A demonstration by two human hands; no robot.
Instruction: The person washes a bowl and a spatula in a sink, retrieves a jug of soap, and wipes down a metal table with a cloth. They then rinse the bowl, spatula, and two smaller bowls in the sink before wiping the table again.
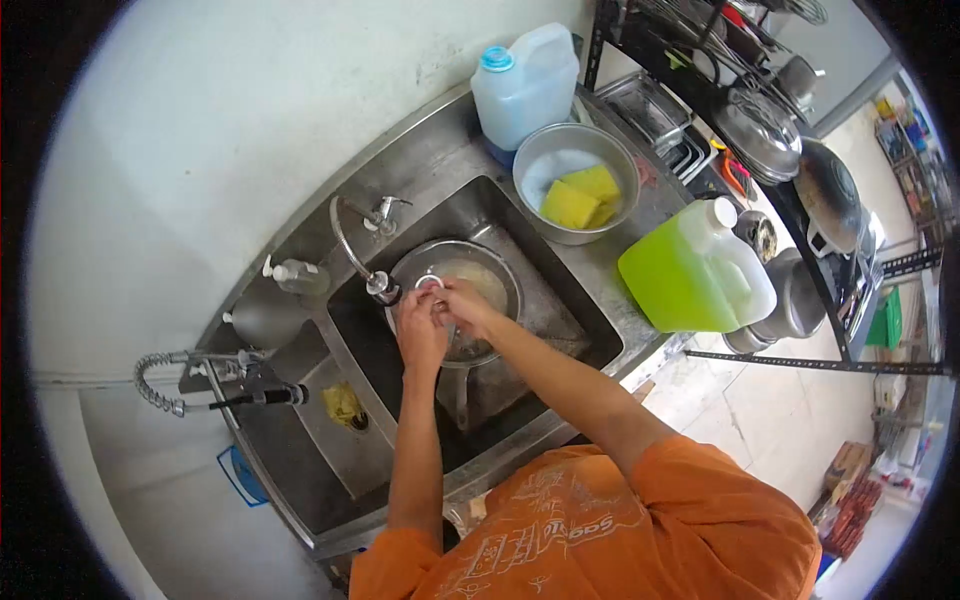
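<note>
My left hand [421,322] and my right hand [464,304] meet over a round metal pan [512,290] in the sink [590,325]. The fingers of both are closed round a small round thing with a white rim [429,281]; its kind is hard to make out, as the fingers cover most of it. Cloudy liquid lies in the pan, whose handle points toward me. Just left of my hands is the end of the curved faucet [382,287].
A grey basin [630,205] holds suds and yellow sponges [570,205]. Near it stand a jug of blue liquid [525,95] and a jug of green liquid [680,265]. A spray faucet [160,385] and pump bottle [298,277] are at left; a shelf of cookware [760,130] at right.
</note>
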